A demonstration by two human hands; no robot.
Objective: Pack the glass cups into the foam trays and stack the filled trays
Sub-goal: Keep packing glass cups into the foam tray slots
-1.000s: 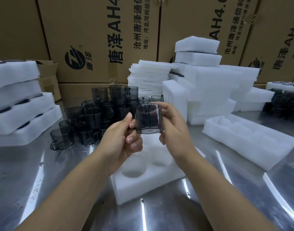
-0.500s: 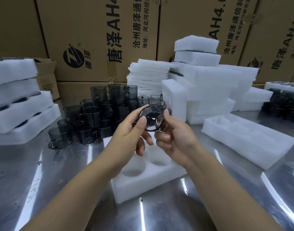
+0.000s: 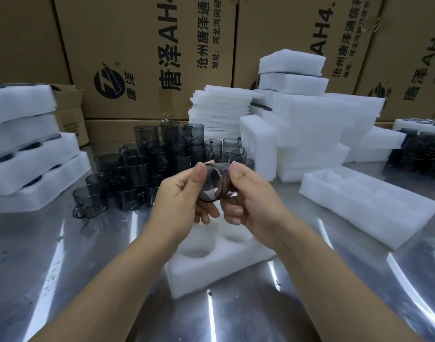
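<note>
A smoky grey glass cup [image 3: 215, 182] lies on its side in the air, its round end turned towards me. My left hand [image 3: 184, 196] pinches it from the left and my right hand [image 3: 251, 196] grips it from the right. Just below them a white foam tray [image 3: 211, 270] with round hollows lies on the steel table; the hollows I can see hold nothing. A pile of grey handled cups [image 3: 147, 169] stands behind the hands.
Filled foam trays [image 3: 26, 154] are stacked at the left. A second foam tray [image 3: 364, 201] lies at the right, with foam blocks and sheets [image 3: 307, 124] behind it. More dark cups [image 3: 426, 154] sit far right. Cardboard boxes [image 3: 149, 58] wall the back.
Between both hands the cup has been turned from upright onto its side, and it has come down a little towards the tray. The left hand shifted its hold on the cup.
</note>
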